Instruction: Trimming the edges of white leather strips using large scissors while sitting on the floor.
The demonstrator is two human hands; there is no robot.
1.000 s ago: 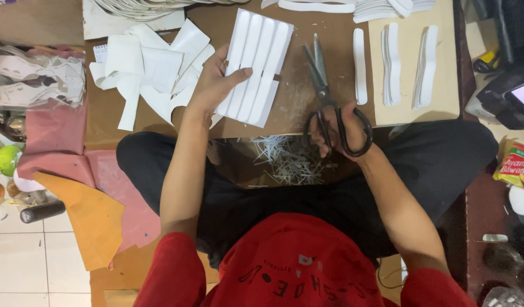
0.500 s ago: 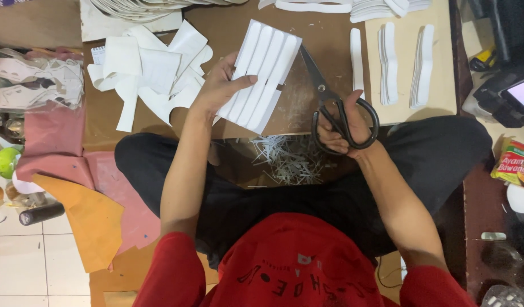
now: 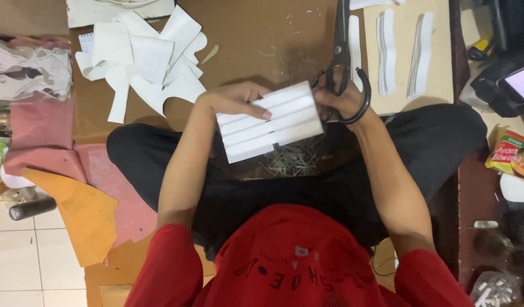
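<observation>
My left hand (image 3: pixel 234 101) grips a white sheet (image 3: pixel 270 122) marked with long strip outlines, held flat over my lap. My right hand (image 3: pixel 339 99) is at the sheet's right edge with its fingers through the black handles of a pair of scissors (image 3: pixel 341 59). The blades point up and away, toward the far side of the brown board. Fine white offcuts (image 3: pixel 293 162) lie in my lap just below the sheet.
A heap of white sheet scraps (image 3: pixel 148 54) lies at the upper left. Stacks of cut white strips (image 3: pixel 401 51) rest on a tan board (image 3: pixel 444 57) at the upper right. Pink and orange material (image 3: pixel 74 187) lies at the left; a snack packet (image 3: pixel 509 156) at the right.
The sheet has swung from upright to nearly level and come down toward my lap. My right hand with the scissors has moved in to the sheet's right edge.
</observation>
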